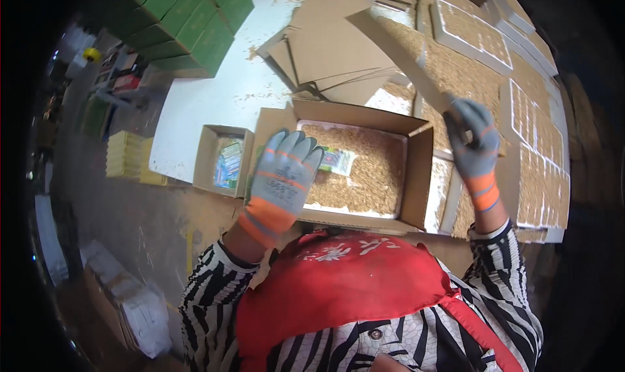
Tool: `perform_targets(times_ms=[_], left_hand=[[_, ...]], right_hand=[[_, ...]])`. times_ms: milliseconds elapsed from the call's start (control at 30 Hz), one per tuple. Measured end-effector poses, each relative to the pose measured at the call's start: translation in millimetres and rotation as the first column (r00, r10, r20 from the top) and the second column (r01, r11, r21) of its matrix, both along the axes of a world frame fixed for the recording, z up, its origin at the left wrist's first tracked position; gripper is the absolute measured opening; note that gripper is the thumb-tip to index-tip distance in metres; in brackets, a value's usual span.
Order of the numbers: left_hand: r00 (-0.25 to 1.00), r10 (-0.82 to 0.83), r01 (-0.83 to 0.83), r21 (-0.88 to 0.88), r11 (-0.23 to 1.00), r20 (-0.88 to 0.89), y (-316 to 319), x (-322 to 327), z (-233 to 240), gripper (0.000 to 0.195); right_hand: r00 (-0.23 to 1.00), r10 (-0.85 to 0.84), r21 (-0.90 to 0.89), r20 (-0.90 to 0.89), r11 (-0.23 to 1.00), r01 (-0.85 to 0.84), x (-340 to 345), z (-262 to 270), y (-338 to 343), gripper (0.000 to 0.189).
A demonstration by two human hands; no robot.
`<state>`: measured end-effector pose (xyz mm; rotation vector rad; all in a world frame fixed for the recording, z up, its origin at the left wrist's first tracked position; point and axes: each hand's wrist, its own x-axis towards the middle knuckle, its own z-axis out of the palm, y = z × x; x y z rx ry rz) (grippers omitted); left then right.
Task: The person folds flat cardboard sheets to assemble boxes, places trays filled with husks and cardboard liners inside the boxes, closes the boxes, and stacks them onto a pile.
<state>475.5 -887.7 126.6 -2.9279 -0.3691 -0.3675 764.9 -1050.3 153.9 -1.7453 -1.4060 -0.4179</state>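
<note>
An open cardboard box [419, 181] stands in front of me. Inside is a white-rimmed tray [349, 210] filled with brown, shaving-like material [373, 186]. A printed green and white packet [338, 161] lies on that fill. My left hand [287, 172], in a grey and orange glove, is palm down over the box's left side. Its fingers are extended and slightly apart, with the tips beside the packet; the palm is hidden. At the right, my gloved right hand [469, 135] grips the near end of a cardboard piece [398, 54], seen nearly edge-on and raised above the table.
Left of the box sits a small carton [199, 169] of printed packets [228, 162]. Flattened cardboard [337, 45] lies behind it on the white table [195, 108]. Green boxes [188, 28] are stacked at back left. Several filled trays [471, 35] cover the right side.
</note>
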Motion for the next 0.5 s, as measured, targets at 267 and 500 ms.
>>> perform_targets(times_ms=[267, 500], left_hand=[[0.805, 0.456, 0.199, -0.897, 0.394, 0.379, 19.3, -19.9, -42.2, 0.037], [0.851, 0.52, 0.404, -0.721, -0.563, 0.071, 44.1, -61.2, -99.3, 0.04]], right_hand=[[0.878, 0.472, -0.819, -0.078, 0.472, -0.327, -86.9, -48.4, -22.6, 0.029], [0.769, 0.052, -0.305, -0.637, 0.899, -0.315, -72.7, -9.9, -44.5, 0.038]])
